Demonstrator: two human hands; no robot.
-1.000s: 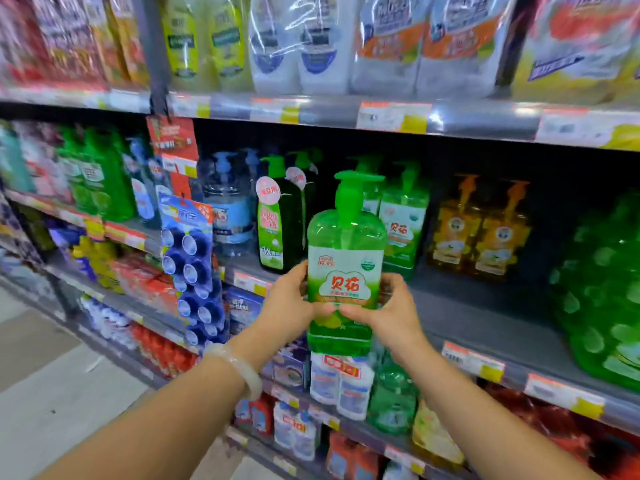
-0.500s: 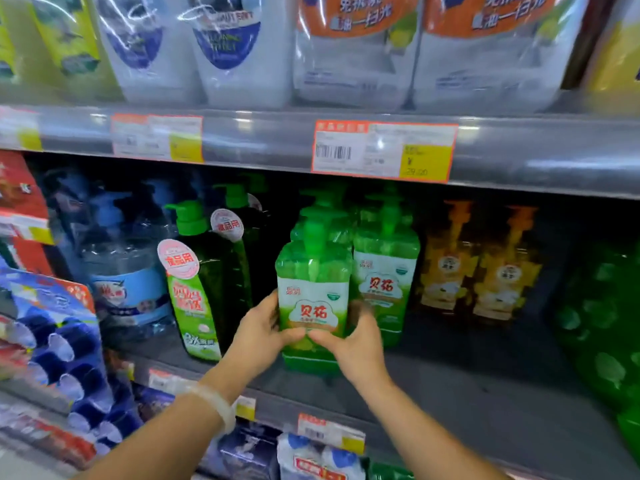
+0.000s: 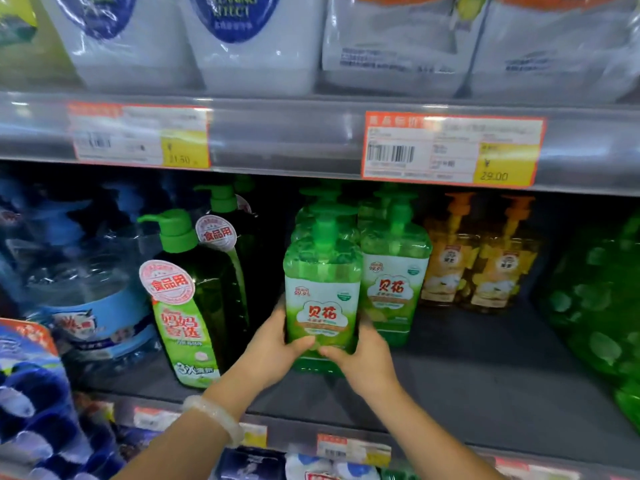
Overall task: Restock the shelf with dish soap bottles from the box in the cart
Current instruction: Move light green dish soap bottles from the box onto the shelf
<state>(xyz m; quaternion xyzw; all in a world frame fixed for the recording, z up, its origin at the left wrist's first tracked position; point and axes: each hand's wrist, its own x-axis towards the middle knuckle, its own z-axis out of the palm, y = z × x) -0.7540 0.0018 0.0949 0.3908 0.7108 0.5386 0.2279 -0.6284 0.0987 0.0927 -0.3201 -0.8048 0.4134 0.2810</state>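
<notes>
Grey metal shelf (image 3: 485, 386) across the lower middle, under another shelf edge (image 3: 294, 133) with 2 price tags (image 3: 452, 150), 1 reading 29.00. White refill pouches (image 3: 256, 39) up top. Blue jug (image 3: 90, 306) at far left, blurred. Green pouches (image 3: 599, 306) at far right. Dark green bottle (image 3: 194, 306) with a round pink sticker, left of centre, a 2nd like it just behind. 2 orange bottles (image 3: 478, 261) side by side toward the back, right of centre. Green soap bottle (image 3: 322, 292) upright at centre, base down on or just above the shelf, hard to tell which; touching or just beside a matching bottle (image 3: 394, 282) on its right, more green pumps behind. Left hand (image 3: 273, 351) curled round the bottle's lower left side, thumb across the front of the label. Right hand (image 3: 363, 362) gripping the lower right side, thumb tip nearly meeting the other thumb. Pale bangle (image 3: 214, 417) on the left wrist.
</notes>
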